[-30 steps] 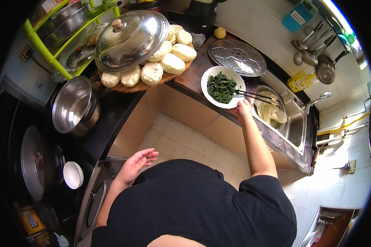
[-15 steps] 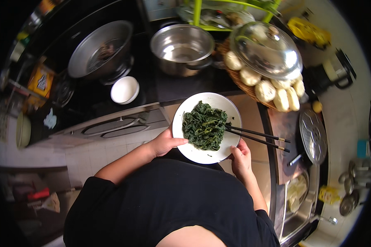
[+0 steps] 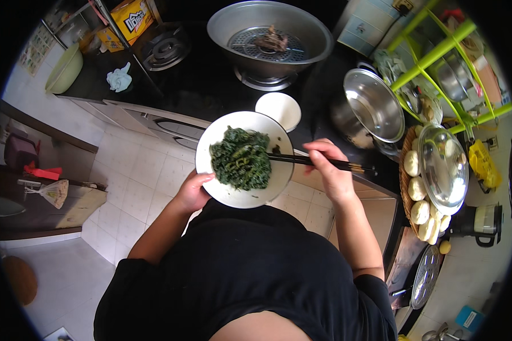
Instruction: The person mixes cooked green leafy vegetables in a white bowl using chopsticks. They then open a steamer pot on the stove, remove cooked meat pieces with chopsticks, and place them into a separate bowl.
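A white plate (image 3: 226,196) bears a heap of dark green cooked leafy greens (image 3: 242,158). My left hand (image 3: 194,192) grips its lower left rim, thumb over the edge. In my right hand (image 3: 329,165) is a pair of black chopsticks (image 3: 290,158), pinched between thumb and fingers, with the tips at the right side of the greens. Just behind the plate, on the dark counter, stands a small white bowl (image 3: 280,110). Beyond it a wide grey metal pan (image 3: 318,45) on the stove contains a perforated steaming rack with a small brownish piece on it.
To the right stand a steel pot (image 3: 375,105), a green rack (image 3: 444,48) and a wicker basket (image 3: 405,176) of pale buns, partly under a glass lid (image 3: 444,165). At left are a yellow box (image 3: 132,21), a crumpled blue cloth (image 3: 119,78) and a pale green bowl (image 3: 64,69).
The view has turned left toward the stove. My right hand has let go of the plate's rim and taken hold of the chopsticks. The left hand still holds the plate.
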A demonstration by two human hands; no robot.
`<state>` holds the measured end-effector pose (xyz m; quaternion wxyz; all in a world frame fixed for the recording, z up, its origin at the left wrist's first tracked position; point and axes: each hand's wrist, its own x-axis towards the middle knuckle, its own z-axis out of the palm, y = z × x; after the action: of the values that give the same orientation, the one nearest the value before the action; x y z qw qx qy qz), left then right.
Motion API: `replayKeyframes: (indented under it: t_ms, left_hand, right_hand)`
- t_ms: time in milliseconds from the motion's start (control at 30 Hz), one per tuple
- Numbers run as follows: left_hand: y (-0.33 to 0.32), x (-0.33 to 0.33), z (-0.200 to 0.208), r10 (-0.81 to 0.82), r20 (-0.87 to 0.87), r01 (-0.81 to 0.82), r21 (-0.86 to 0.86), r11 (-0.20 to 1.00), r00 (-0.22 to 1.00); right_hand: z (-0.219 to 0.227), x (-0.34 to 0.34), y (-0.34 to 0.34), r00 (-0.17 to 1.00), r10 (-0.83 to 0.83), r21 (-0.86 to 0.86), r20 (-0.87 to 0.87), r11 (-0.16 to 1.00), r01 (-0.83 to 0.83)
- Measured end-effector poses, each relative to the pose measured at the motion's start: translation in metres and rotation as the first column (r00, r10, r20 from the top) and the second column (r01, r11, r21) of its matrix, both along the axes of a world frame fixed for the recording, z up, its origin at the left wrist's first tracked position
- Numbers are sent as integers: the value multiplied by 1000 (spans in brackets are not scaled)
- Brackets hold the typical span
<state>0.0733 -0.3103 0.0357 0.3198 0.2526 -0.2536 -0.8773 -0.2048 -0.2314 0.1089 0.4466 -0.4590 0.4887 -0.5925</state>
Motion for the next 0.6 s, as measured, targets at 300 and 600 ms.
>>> replayKeyframes:
  t_ms: [300, 600]
  left_hand:
    - [-152, 101, -45, 145, 141, -140, -45, 989, 979]
    - [-248, 123, -47, 58, 199, -63, 18, 998, 978]
  right_hand:
    - [27, 91, -146, 962, 61, 138, -265, 990, -25]
    - [4, 145, -217, 937, -133, 118, -323, 977, 179]
